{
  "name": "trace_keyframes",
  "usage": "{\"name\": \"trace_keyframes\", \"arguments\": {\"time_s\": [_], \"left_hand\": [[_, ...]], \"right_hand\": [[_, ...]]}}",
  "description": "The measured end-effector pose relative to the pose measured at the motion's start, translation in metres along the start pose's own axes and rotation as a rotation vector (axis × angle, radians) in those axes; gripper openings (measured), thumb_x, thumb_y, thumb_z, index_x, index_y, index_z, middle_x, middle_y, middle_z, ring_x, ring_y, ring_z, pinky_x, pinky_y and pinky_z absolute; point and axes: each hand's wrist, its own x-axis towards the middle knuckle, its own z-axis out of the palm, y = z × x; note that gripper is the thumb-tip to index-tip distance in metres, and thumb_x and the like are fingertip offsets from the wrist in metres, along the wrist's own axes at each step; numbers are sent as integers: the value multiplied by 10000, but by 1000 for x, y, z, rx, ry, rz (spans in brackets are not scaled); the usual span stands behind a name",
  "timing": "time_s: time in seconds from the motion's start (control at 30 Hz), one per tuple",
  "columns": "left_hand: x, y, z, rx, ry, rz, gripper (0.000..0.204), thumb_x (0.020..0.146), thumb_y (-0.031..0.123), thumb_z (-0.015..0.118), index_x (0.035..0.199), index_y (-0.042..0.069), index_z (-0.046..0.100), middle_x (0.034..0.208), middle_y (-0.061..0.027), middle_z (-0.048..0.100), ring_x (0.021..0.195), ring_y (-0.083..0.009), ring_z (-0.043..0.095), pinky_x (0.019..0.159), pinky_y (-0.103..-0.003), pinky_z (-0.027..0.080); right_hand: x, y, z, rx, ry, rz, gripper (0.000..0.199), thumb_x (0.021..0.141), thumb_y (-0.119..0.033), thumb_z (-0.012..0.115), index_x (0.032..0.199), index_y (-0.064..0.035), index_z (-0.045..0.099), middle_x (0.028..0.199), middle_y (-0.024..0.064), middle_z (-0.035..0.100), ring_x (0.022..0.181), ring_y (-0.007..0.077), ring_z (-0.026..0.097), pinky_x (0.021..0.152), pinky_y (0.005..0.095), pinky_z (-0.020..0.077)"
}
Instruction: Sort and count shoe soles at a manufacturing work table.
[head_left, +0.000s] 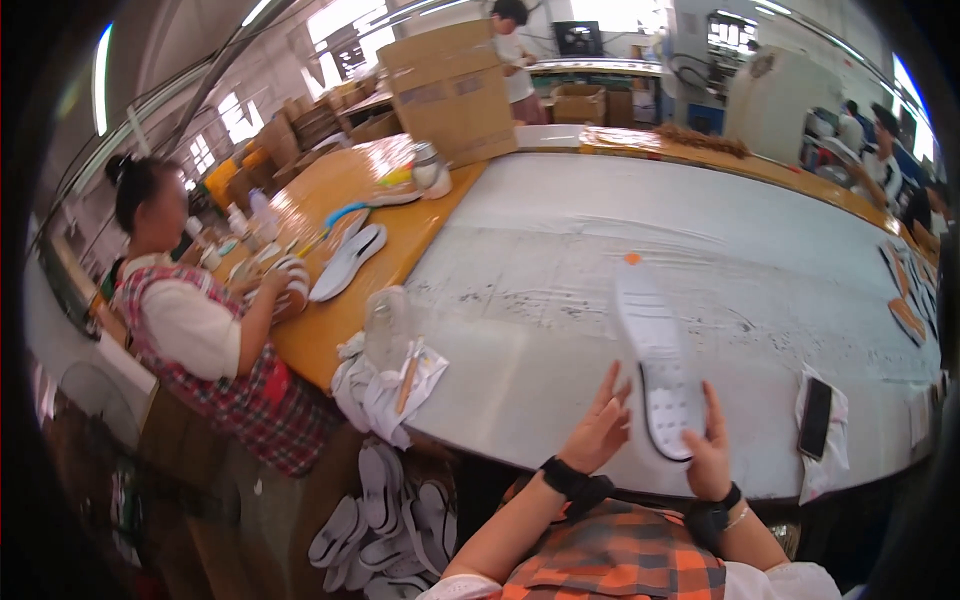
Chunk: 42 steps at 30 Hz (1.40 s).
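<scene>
A white shoe sole (655, 345) with a black edge round its heel and an orange spot at its toe is held upright above the grey-white table (500, 370). Its heel end has rows of small dimples, and its outline is slightly blurred. My right hand (709, 455) grips the heel end from the right, thumb across its face. On the other side, my left hand (598, 425) is raised beside the sole with fingers stretched out and apart, holding nothing. Both wrists wear black bands.
A black phone (815, 418) lies on white paper at the right. More soles (905, 305) lie beyond it. White cloths (372, 393) and a clear plastic container (386, 325) are at the left edge. A co-worker (215, 320) handles a shoe there. Several soles (380, 530) are piled below.
</scene>
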Motion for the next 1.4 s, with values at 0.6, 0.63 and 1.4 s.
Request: {"name": "trace_keyframes", "arguments": {"time_s": [0.6, 0.63, 1.4], "left_hand": [[5, -22, -32, -17, 228, -103, 434, 846, 186, 488, 1243, 68, 360, 1138, -99, 496, 1057, -197, 483, 900, -367, 398], [6, -21, -36, -49, 240, -165, 399, 845, 173, 491, 1215, 71, 379, 1114, -97, 511, 1027, -200, 501, 888, -372, 405], [66, 9, -91, -127, 262, -128, 295, 868, 155, 466, 1155, 96, 427, 1041, -146, 560, 910, -279, 560, 805, -442, 456]], "right_hand": [[44, 1, 40, 96, -453, 338, 234, 840, -23, 489, 1063, 17, 550, 1065, 136, 570, 888, 173, 580, 789, 296, 466], [43, 1, 38, 110, -303, 354, 169, 839, -42, 499, 978, 15, 577, 936, 101, 613, 826, 147, 584, 728, 277, 477], [116, 118, -42, -434, 33, 14, 165, 798, -133, 571, 920, -25, 598, 717, 9, 594, 642, 57, 524, 571, 211, 430]]}}
